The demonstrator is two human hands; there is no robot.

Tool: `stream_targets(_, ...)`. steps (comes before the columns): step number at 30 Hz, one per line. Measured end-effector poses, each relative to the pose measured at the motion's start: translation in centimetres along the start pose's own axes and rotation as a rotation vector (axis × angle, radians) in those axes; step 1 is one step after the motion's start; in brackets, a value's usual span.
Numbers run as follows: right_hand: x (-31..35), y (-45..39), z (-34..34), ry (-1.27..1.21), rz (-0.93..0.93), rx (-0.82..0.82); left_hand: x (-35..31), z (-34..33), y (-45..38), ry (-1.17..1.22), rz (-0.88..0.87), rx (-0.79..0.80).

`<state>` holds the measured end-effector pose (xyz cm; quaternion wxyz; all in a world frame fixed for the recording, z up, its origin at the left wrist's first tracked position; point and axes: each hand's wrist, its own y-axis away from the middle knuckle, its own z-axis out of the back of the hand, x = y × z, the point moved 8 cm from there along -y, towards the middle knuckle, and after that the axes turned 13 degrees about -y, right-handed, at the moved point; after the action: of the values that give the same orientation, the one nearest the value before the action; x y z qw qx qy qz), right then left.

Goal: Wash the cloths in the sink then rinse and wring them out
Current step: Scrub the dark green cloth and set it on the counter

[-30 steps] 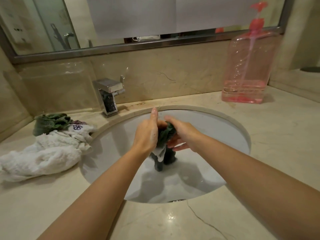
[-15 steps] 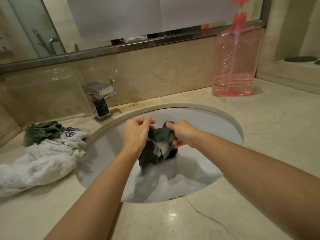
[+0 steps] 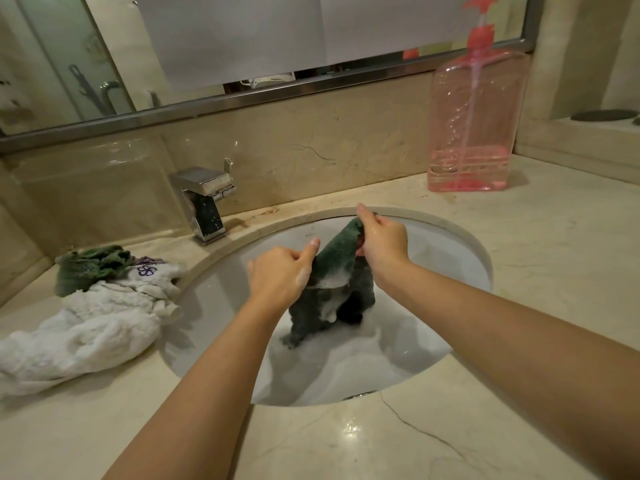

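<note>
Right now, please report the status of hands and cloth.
Both hands, left and right, grip soapy green cloth over sink. Suds below. Nothing obstructing.

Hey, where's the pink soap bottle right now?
In the head view, the pink soap bottle stands upright at the back right of the counter, against the marble backsplash, behind and right of the sink.

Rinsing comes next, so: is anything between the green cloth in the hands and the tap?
Nothing visible. Both hands hold the green cloth over the sink; only bare basin lies between it and the tap.
</note>
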<state>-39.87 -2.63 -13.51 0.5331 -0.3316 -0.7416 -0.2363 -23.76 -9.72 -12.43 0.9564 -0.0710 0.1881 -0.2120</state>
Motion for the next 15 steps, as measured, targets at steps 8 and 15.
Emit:
stream_targets(8, -0.6, -0.1, -1.5, -0.225, -0.101, 0.192, -1.1, -2.0, 0.9, 0.35, -0.055, 0.23)
stream_targets(15, -0.5, 1.1, -2.9, -0.41, -0.166, 0.284, -1.7, -3.0, 1.1, 0.435, -0.097, 0.394)
